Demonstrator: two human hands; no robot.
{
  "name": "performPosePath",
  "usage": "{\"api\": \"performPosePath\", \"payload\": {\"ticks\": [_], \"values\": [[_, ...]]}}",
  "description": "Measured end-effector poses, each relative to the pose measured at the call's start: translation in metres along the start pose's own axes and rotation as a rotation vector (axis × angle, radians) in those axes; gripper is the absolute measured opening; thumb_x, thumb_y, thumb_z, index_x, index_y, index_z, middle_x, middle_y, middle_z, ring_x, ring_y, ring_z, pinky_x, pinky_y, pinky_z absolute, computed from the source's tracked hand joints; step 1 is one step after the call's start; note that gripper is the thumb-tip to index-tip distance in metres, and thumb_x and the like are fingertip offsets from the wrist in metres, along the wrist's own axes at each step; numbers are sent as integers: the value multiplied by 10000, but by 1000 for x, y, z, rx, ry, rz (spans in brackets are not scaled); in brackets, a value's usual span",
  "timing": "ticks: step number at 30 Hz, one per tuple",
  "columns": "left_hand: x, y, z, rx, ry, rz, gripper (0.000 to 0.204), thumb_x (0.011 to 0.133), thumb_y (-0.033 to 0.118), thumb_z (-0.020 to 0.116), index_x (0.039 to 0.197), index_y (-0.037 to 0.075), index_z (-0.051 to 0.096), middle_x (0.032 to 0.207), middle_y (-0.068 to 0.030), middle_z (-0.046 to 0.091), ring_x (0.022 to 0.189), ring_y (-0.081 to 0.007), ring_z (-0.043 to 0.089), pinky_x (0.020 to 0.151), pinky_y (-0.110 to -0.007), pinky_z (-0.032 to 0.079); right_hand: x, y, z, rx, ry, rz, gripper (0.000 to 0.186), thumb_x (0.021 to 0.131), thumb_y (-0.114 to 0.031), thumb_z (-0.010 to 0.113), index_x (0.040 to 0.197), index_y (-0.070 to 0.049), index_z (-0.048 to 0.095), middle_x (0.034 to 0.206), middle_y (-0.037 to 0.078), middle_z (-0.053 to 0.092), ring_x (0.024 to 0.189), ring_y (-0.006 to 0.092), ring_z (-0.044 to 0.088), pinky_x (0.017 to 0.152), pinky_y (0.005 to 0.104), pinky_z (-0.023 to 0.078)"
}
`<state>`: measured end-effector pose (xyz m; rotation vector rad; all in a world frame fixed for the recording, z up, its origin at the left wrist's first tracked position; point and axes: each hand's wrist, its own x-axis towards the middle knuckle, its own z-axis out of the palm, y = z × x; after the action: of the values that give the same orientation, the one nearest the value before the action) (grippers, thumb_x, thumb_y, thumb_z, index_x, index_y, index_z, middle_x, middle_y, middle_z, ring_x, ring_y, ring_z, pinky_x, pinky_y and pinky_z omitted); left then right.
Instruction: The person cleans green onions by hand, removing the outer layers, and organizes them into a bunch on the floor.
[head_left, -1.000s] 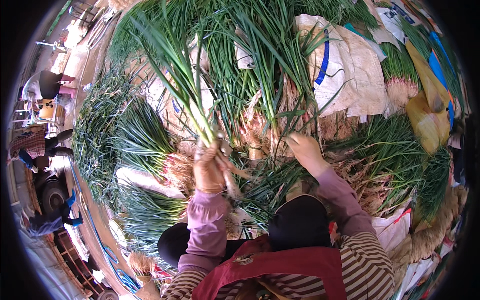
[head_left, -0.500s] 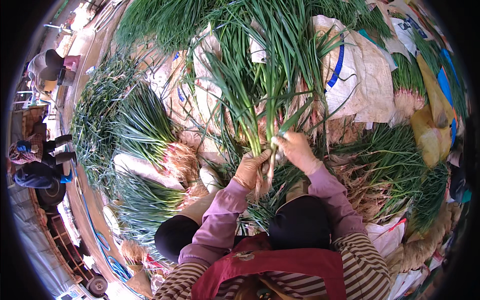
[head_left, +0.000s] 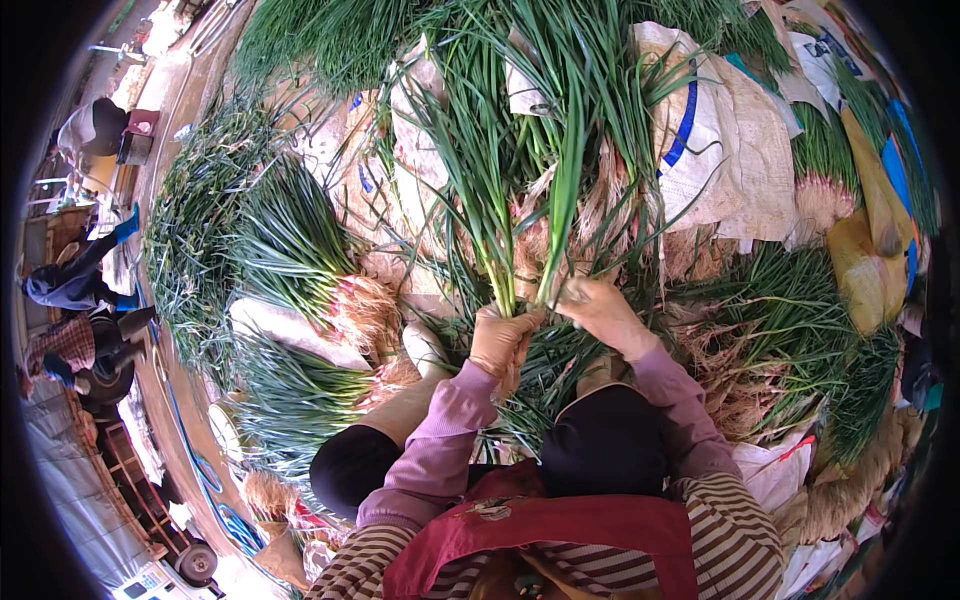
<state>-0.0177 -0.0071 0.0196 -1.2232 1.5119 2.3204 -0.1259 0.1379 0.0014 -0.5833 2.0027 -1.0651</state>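
My left hand [head_left: 500,340], in a pale tan glove, is closed round the lower ends of several green onions [head_left: 497,250], whose long leaves point away from me. Another green onion with broad bright leaves [head_left: 562,215] leans slightly right, its base at my left thumb. My right hand [head_left: 605,315], gloved too and a little blurred, is closed with curled fingers right beside that base; what its fingertips pinch is hidden. Beyond both hands lies a heap of green onions [head_left: 590,100] with stringy roots facing me.
Root-trimmed-looking bundles of green onions [head_left: 290,250] lie left; loose ones with tangled roots [head_left: 715,375] lie right. Woven sacks [head_left: 735,150] cover part of the far heap. Blue hose [head_left: 205,475] runs along the left floor. Other people [head_left: 65,345] are at the far left.
My right hand has shifted slightly right and down from the stalk. The broad-leaved green onion now stands straighter. A leaf sticking out right of it no longer shows. People at far left moved.
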Motion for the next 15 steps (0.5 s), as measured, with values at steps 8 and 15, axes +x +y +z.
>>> {"api": "performPosePath", "payload": {"ticks": [8, 15], "values": [[-8, 7, 1, -11, -84, 37, 145, 836, 154, 663, 771, 49, 587, 538, 0, 525, 369, -77, 438, 296, -209, 266, 17, 20, 12, 191, 609, -105, 129, 852, -171, 570, 805, -63, 622, 604, 114, 594, 511, 280, 561, 501, 392, 429], [-11, 38, -20, -385, -168, 452, 258, 837, 184, 662, 1030, 44, 563, 727, -44, 591, 460, -87, 511, 344, -192, 368, 1, 65, -3, -569, -478, -125, 258, 771, -250, 596, 927, -55, 663, 764, 168, 650, 731, 309, 640, 682, 425, 501]]}}
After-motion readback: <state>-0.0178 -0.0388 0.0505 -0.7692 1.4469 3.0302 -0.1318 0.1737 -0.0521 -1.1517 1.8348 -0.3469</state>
